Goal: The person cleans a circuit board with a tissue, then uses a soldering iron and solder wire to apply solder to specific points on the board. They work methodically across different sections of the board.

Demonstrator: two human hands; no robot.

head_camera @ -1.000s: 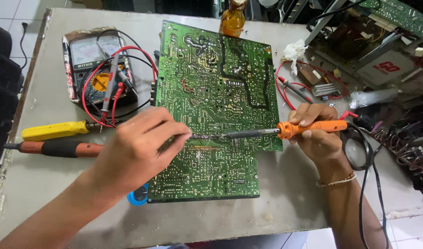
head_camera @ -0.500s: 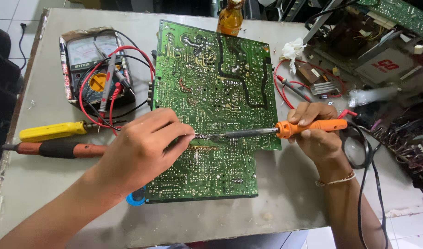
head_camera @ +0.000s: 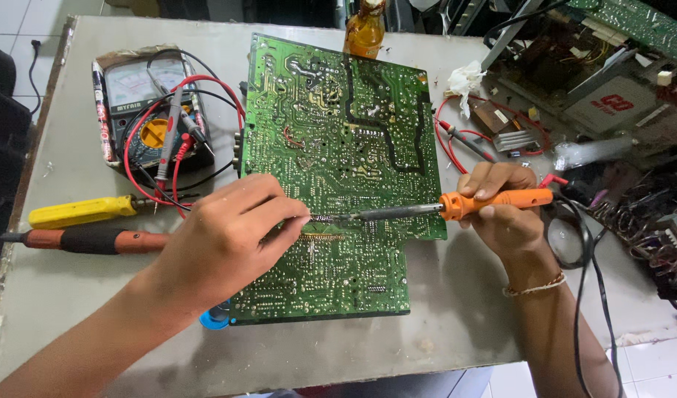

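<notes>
We work at a grey table (head_camera: 442, 324) with white floor tiles showing past its edges. Far left on it lie two tools, a yellow-handled screwdriver (head_camera: 80, 212) and, just below it, a red and black tool (head_camera: 88, 239). Behind them sits a meter (head_camera: 143, 110) with red and black wires (head_camera: 172, 140) looped over it.

Next comes our left hand (head_camera: 224, 243). It rests on the left part of the big green circuit board (head_camera: 338, 169), which lies flat in the middle of the table with its shiny solder side up. Our fingers (head_camera: 283, 214) are curled and pressed together at the tips, as if pinching something thin, but we cannot tell what, because it is too small to see. A half second ago this hand sat in almost the same spot. It has hardly moved, so we think the work stays on this one small point.

Right at those fingertips is the metal tip of the soldering iron (head_camera: 427, 210). The tip has stayed on the same place on the board too, so the joint there is likely still being heated.

Our right hand (head_camera: 504, 210) holds the iron's orange handle, with the fingers wrapped around it. A thin bracelet (head_camera: 534, 286) is on that wrist.

At the back stands a brown bottle (head_camera: 366, 33). Farther right lie a crumpled white tissue (head_camera: 465, 77), more red wires (head_camera: 456, 140) and an open machine (head_camera: 596, 66) full of parts.
</notes>
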